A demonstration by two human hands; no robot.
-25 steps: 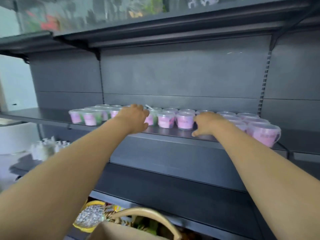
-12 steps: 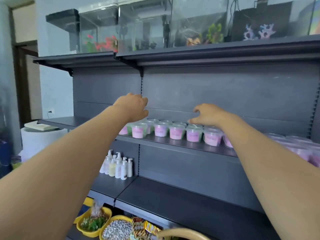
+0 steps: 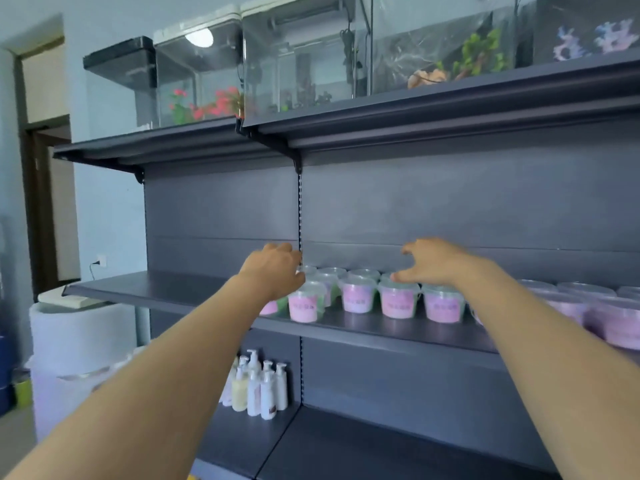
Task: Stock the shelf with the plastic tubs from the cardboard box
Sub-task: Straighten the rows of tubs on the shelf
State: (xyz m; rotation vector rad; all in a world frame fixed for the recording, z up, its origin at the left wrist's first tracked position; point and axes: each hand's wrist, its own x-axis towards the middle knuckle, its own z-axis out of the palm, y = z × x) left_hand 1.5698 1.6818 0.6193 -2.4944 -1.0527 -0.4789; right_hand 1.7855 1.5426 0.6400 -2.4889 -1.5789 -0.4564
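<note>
My left hand hung over the left end of the tub rows, fingers bent away from me. Whether they gripped a tub, I couldn't tell. My right hand was spread and relaxed, fingertips on a lid, holding nothing. The plastic tubs, with pink labels and clear lids, stood upright in rows near the front edge of the middle shelf, running off to the right. Pump bottles stood on the shelf below.
</note>
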